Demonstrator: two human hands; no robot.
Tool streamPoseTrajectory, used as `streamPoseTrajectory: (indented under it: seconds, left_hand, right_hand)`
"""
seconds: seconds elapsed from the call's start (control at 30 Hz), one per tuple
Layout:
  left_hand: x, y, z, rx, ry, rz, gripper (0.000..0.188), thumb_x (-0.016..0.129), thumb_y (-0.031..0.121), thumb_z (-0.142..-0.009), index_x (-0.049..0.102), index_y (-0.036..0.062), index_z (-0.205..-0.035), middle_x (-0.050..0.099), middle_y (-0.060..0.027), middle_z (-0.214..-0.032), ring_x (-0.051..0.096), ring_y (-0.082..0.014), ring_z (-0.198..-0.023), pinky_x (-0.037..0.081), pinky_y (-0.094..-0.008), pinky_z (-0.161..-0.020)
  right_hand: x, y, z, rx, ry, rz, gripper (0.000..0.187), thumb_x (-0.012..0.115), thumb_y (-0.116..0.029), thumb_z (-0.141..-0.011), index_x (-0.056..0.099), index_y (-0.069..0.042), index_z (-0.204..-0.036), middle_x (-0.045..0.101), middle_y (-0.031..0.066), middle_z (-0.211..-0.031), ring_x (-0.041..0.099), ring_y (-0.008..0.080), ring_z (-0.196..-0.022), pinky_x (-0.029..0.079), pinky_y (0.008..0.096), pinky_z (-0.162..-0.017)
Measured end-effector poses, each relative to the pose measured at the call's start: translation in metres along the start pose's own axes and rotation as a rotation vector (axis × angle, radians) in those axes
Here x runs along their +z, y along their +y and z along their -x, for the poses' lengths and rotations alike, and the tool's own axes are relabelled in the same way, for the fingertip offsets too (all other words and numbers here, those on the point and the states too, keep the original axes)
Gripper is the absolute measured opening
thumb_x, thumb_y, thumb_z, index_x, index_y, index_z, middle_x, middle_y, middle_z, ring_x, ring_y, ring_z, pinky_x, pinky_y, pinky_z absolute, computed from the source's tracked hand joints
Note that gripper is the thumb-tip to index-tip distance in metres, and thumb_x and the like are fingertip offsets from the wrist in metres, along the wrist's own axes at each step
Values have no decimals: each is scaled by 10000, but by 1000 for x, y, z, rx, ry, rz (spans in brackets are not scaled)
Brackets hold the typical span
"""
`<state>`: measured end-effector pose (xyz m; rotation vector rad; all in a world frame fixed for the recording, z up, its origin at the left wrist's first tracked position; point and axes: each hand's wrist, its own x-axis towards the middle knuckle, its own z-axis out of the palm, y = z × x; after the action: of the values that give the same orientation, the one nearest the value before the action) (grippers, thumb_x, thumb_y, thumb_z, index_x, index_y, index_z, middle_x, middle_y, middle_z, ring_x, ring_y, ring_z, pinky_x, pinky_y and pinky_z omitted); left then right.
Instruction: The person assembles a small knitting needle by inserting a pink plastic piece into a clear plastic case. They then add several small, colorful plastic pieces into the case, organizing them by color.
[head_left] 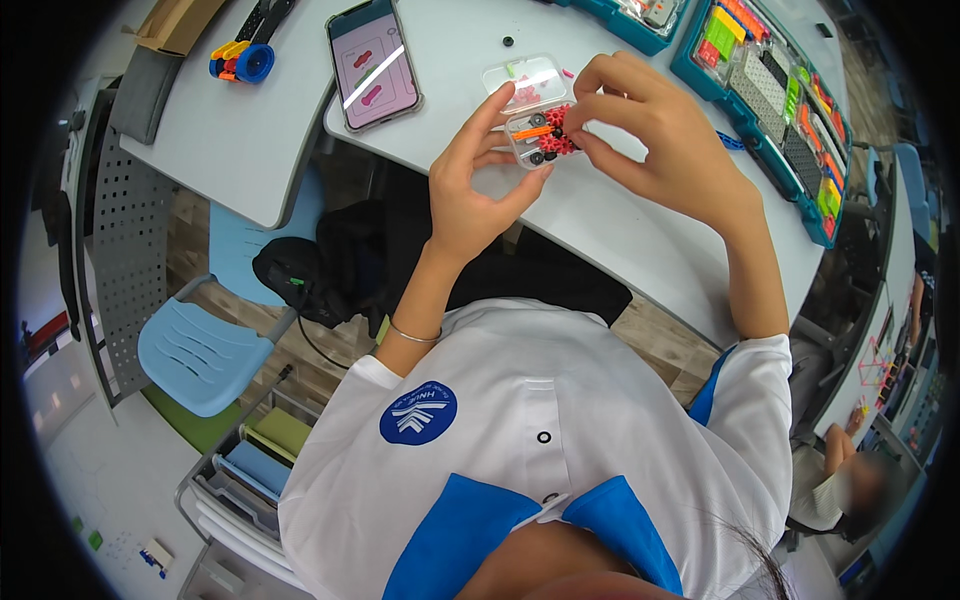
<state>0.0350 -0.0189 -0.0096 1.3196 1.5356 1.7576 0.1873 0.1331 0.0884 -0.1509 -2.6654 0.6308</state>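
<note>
My left hand (472,188) is wrapped round a small clear plastic box (522,150), thumb along its near side and fingers along its left side. Inside lie red toothed pieces (556,117), an orange stick (532,132) and small dark round pieces (537,158). Its clear lid (528,84) is flipped back on the far side, with a green bit and pink bits seen there. My right hand (660,140) reaches in at the box's right end, thumb and forefinger pinched together over the red pieces. Whatever those fingertips hold is too small or hidden to name.
Left of the box, a phone (374,66) lies on the white table (640,240). Beyond the box sits a small black round piece (508,41). Teal cases (765,110) of building parts stand at the right. A blue-wheeled model (245,62) is on the left table.
</note>
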Motion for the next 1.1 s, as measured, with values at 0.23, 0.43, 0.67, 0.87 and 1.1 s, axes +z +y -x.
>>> streamPoseTrajectory:
  seconds: [0.23, 0.43, 0.67, 0.87, 1.1]
  left_hand:
    - [0, 2, -1, -1, -11, -6, 791, 833, 38, -773, 500, 29, -1490, 656, -199, -1303, 731, -221, -1027, 613, -323, -833]
    - [-1, 3, -1, -19, -5, 8, 811, 846, 42, -760, 501, 39, -1495, 661, -215, -1278, 734, -220, -1021, 603, -312, -836]
    - [-7, 5, -5, -57, -126, 83, 803, 838, 39, -766, 501, 37, -1495, 672, -184, -1279, 725, -199, -1007, 594, -323, -855]
    - [-11, 7, -6, -123, -193, 125, 808, 831, 36, -774, 487, 36, -1504, 691, -154, -1267, 712, -177, -1015, 582, -312, -866]
    - [-9, 9, -6, -125, -159, 148, 802, 827, 31, -777, 487, 34, -1504, 690, -149, -1273, 707, -178, -1032, 581, -301, -850]
  right_hand:
    - [6, 1, 2, 1, -57, -23, 61, 716, -47, -842, 726, -66, -899, 601, 58, -1001, 614, 246, -922, 521, 378, -761]
    - [-1, 3, 4, 34, -93, -34, 114, 739, -76, -846, 741, -92, -959, 604, 55, -1038, 626, 243, -937, 524, 385, -784]
    - [4, 2, 4, 34, -140, -91, 147, 797, -49, -807, 732, -53, -939, 590, 57, -988, 622, 233, -898, 530, 359, -771]
    - [10, 3, 2, 59, -81, -155, 156, 787, -46, -819, 705, -27, -951, 586, 64, -958, 618, 240, -872, 522, 363, -756]
    - [-7, 7, 4, 39, -186, -248, 166, 764, -21, -810, 706, -19, -965, 603, 71, -995, 612, 256, -892, 513, 362, -778]
